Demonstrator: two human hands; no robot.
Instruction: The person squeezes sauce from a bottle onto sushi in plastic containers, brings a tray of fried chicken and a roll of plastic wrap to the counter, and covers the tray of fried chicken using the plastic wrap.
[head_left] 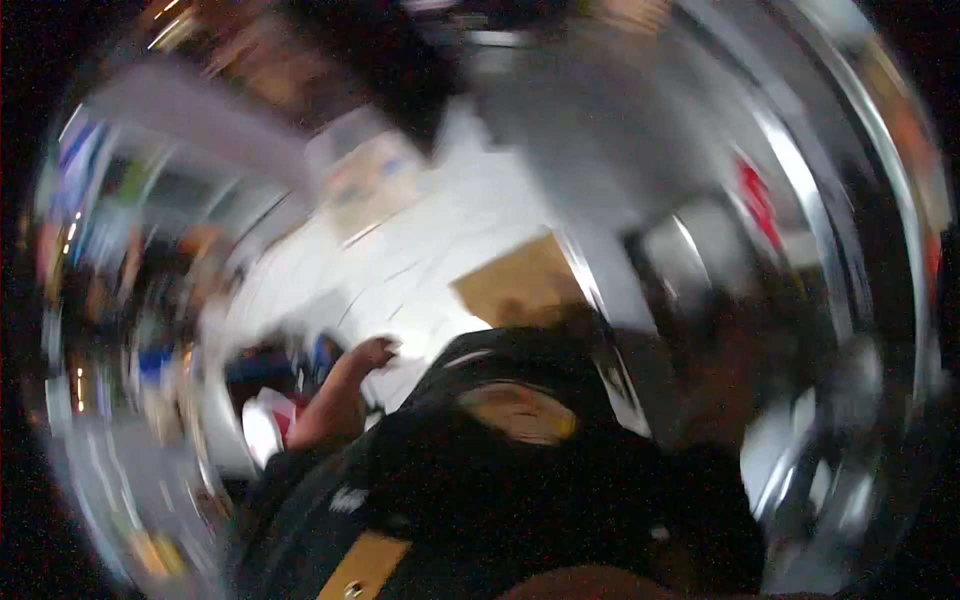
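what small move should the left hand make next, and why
Perhaps reach to the right, toward the brown flat piece: nothing can be made out in the left hand, and the piece appears to lie on the white surface nearby. Heavy blur keeps this tentative.

Apparently a kitchen, grey metallic worktop, white surface, brown board

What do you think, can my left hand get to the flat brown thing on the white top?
Probably yes: only the white top shows between your left hand and the flat brown thing, with nothing visibly blocking. It's blurry, though, so I can't be sure.
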